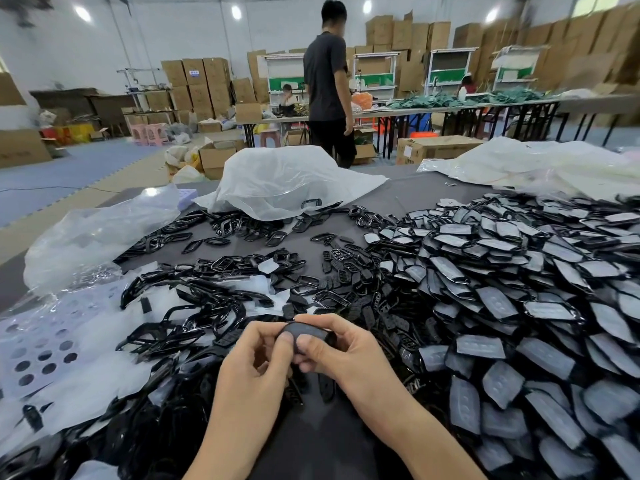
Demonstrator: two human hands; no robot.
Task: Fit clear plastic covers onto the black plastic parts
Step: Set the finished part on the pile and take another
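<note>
My left hand (254, 355) and my right hand (337, 344) both hold one black plastic part (300, 333) just above the table's near middle. Both thumbs press on its top face and the fingers curl round its edges. A clear cover seems to lie on it, but I cannot tell how it sits. Loose black frames (194, 317) lie heaped to the left. A big pile of covered black parts (512, 289) fills the right side. Small black button pads (349, 271) lie scattered in the middle.
The dark grey table (311, 441) shows between my forearms. Clear plastic bags (90, 237) and a perforated sheet (41, 355) lie on the left, a white bag (287, 181) at the back. A person (329, 84) stands beyond the table among cardboard boxes (197, 84).
</note>
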